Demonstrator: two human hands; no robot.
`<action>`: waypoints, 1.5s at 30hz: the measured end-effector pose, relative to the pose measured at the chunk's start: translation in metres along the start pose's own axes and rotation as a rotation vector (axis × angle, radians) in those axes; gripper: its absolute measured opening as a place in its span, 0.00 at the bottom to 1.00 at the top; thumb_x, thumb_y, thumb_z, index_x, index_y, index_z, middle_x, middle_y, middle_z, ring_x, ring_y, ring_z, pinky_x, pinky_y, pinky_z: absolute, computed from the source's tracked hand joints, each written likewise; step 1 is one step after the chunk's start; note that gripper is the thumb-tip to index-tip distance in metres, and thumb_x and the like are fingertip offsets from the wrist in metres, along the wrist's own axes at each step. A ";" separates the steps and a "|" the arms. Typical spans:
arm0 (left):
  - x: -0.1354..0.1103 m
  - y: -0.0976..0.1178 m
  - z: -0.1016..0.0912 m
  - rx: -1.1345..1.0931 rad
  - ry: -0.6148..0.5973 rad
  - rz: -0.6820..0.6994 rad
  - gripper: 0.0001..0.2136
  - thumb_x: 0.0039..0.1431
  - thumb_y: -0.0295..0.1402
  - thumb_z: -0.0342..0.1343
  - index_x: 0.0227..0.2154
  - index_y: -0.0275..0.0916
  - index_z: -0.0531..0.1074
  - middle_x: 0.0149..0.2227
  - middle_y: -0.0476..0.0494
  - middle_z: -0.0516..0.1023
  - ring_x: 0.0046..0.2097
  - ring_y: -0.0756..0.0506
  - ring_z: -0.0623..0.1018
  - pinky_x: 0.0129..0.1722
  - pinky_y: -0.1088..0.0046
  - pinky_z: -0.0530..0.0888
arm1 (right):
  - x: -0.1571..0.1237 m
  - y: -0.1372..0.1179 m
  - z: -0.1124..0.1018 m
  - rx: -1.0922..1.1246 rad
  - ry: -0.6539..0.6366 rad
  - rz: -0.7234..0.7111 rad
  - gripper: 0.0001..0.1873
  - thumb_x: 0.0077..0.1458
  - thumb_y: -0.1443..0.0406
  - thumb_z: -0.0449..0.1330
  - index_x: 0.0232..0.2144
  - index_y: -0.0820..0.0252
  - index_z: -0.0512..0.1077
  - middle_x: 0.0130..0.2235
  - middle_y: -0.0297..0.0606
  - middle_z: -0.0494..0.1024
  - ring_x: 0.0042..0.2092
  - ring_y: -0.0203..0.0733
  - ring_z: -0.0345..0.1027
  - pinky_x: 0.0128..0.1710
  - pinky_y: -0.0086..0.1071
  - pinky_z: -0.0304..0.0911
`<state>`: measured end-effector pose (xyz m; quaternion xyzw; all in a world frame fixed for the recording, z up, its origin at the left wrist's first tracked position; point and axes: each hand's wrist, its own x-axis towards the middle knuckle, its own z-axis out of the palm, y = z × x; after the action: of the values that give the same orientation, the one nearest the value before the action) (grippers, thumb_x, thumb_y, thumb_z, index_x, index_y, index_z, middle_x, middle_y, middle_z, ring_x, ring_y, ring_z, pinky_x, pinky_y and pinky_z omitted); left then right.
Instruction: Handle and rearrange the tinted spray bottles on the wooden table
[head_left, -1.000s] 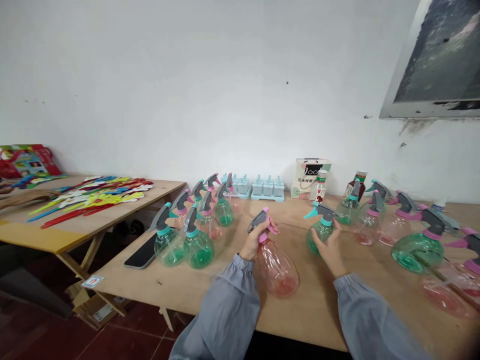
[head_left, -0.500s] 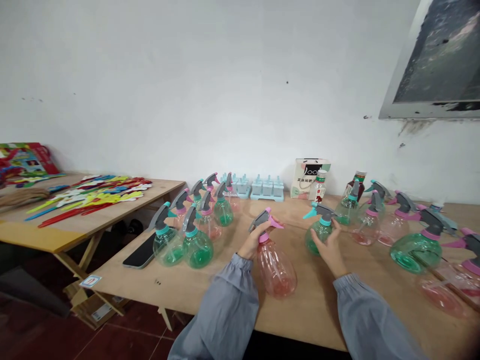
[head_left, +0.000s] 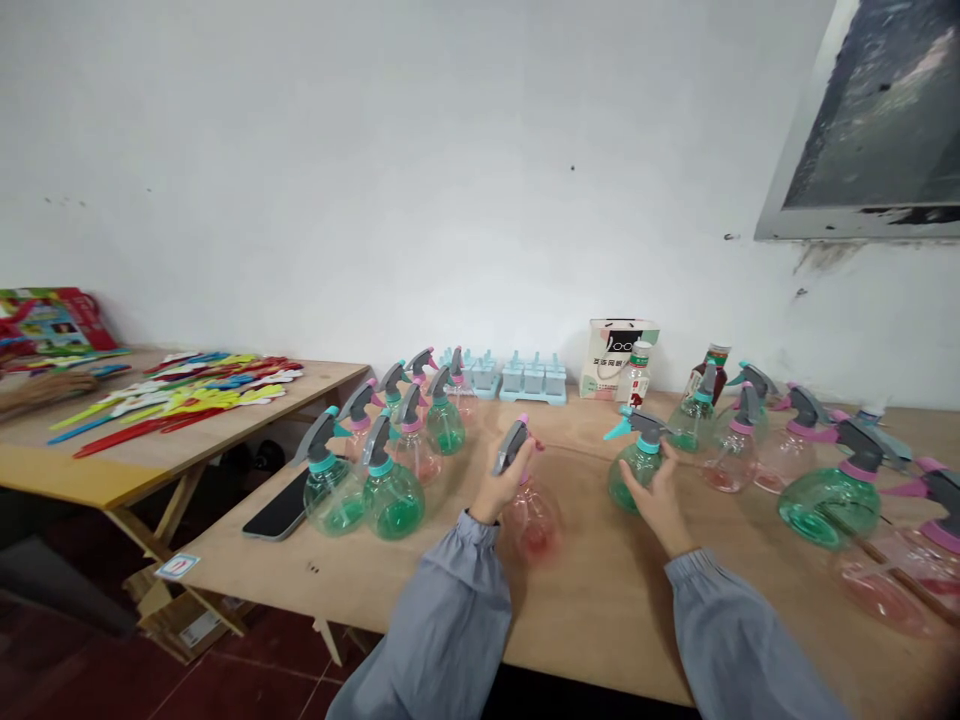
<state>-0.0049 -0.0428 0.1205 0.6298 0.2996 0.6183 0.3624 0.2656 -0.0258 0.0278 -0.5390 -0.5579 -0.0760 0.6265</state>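
Observation:
Wrapped around the neck of a pink spray bottle (head_left: 534, 522) is my left hand (head_left: 504, 482). The bottle's grey and pink trigger head sticks up above my fingers, and its body is blurred by motion. My right hand (head_left: 658, 490) grips a green spray bottle (head_left: 624, 485) with a grey and turquoise trigger head, thumb on the near side and fingers around the far side. Left of my hands stand several pink and green spray bottles, the closest being a green spray bottle (head_left: 394, 505) with a turquoise collar.
More spray bottles, such as a green one (head_left: 829, 510), crowd the right side. Behind stand light-blue popsicle molds (head_left: 534, 380), a paper bag (head_left: 604, 360) and a dark-red bottle (head_left: 716, 370). A phone (head_left: 277, 512) lies left. Colourful hand-shaped pieces (head_left: 217, 385) cover another table.
My left hand has turned the pink spray bottle, so its trigger points farther away and its base has swung left. My right hand stays at the green spray bottle.

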 end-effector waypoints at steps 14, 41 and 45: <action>-0.012 -0.078 -0.004 0.893 -0.028 0.026 0.29 0.57 0.48 0.60 0.57 0.39 0.64 0.53 0.32 0.77 0.55 0.35 0.76 0.59 0.52 0.64 | 0.000 -0.003 0.000 -0.002 -0.002 0.024 0.44 0.52 0.44 0.60 0.60 0.64 0.53 0.58 0.59 0.64 0.61 0.58 0.60 0.60 0.56 0.57; 0.039 -0.080 0.030 0.257 -0.300 0.082 0.27 0.63 0.51 0.53 0.59 0.42 0.65 0.59 0.37 0.71 0.62 0.39 0.70 0.61 0.59 0.68 | -0.039 -0.036 0.028 0.346 -0.369 0.198 0.39 0.50 0.44 0.64 0.55 0.56 0.54 0.57 0.51 0.67 0.58 0.53 0.66 0.60 0.53 0.62; 0.003 -0.048 0.031 0.210 -0.278 0.054 0.48 0.46 0.54 0.66 0.66 0.42 0.53 0.67 0.32 0.58 0.69 0.31 0.56 0.68 0.49 0.52 | -0.052 -0.047 0.036 0.354 -0.325 0.119 0.38 0.52 0.47 0.64 0.55 0.57 0.54 0.55 0.51 0.68 0.55 0.53 0.69 0.54 0.51 0.68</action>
<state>0.0292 -0.0157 0.0834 0.7515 0.2926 0.4999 0.3159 0.1917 -0.0442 0.0074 -0.4581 -0.6233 0.1477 0.6163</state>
